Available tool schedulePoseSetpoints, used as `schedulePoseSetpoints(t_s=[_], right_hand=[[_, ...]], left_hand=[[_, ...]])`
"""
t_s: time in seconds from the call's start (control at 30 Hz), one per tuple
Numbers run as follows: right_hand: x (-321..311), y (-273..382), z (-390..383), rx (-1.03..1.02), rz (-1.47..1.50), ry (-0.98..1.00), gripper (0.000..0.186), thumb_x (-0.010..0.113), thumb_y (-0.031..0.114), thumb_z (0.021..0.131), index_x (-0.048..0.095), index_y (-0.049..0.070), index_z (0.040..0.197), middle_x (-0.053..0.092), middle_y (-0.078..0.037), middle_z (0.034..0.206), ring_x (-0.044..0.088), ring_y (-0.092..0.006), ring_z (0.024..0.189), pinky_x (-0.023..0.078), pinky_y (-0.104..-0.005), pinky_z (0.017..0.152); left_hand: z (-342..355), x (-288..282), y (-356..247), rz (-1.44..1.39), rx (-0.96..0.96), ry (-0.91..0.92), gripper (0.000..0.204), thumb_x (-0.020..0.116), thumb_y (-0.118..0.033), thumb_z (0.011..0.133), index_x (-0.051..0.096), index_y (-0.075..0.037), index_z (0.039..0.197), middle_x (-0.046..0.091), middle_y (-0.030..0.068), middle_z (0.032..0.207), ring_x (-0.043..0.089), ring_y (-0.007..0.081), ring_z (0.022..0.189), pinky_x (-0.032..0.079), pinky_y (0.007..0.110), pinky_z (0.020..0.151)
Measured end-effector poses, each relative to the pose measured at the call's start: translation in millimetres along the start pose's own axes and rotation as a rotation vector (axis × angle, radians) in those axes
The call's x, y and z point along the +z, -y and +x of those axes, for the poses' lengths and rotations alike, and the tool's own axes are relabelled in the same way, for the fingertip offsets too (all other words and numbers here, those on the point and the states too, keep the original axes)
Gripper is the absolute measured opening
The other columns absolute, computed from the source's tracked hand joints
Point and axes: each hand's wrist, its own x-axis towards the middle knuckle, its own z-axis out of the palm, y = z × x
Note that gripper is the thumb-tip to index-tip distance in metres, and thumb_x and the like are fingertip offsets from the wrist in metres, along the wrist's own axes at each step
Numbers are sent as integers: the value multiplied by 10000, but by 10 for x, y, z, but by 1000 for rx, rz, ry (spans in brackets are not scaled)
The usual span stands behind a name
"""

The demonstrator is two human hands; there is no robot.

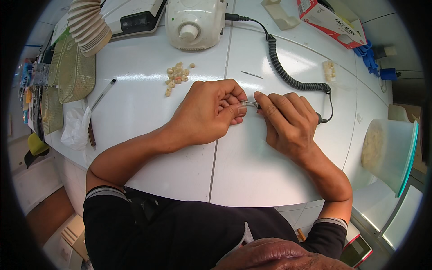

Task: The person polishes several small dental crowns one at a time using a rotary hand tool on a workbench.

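Observation:
My left hand [208, 108] is closed in a pinch over the middle of the white table [180, 175]. Between its thumb and fingertips is a small pale piece [243, 103], mostly covered, perhaps a tooth crown. From the right, my right hand [290, 118] grips a rotary handpiece [321, 119] whose thin metal tip points left and meets or nearly meets that piece. Most of the handpiece body is hidden by the fingers. Beyond my left hand lies a loose pile of cream tooth-shaped pieces [177, 75]. A thin metal bur or pin [252, 74] rests beyond the fingertips.
A coiled black cord [288, 74] links the handpiece to a white control box [194, 27] with a knob. Ribbed hose [87, 27], mesh baskets [77, 72], pen [102, 95] and plastic bag [75, 128] are left. A tooth row [330, 71], mask box [333, 22] and plastic tub [387, 150] are right.

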Motion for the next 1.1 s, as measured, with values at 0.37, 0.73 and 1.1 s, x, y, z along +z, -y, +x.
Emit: schedulePoseSetpoints(t_s=[0.37,0.73,1.1], right_hand=[[-9,-2,1,-4,24,-9,384,840,91,838,829,35,1217,697,-23,934,573,-181,740,417,-344,624],[-2,-13,-3,0,16,-4,384,839,97,847,827,36,1226,695,-20,932,581,-180,745,416,-343,623],[14,-16,-18,1,14,-7,366,837,103,858,831,37,1218,692,-21,912,583,-177,744,415,-340,619]], left_hand=[[-6,6,8,-22,-6,-8,148,661,51,1047,674,92,1189,768,105,970,789,131,885,654,249,818],[4,5,19,-10,-1,5,162,655,56,1047,669,94,1204,768,104,967,781,126,883,645,248,819],[-1,-4,13,6,4,14,182,644,57,1043,663,100,1219,770,111,965,780,127,892,646,257,826]])
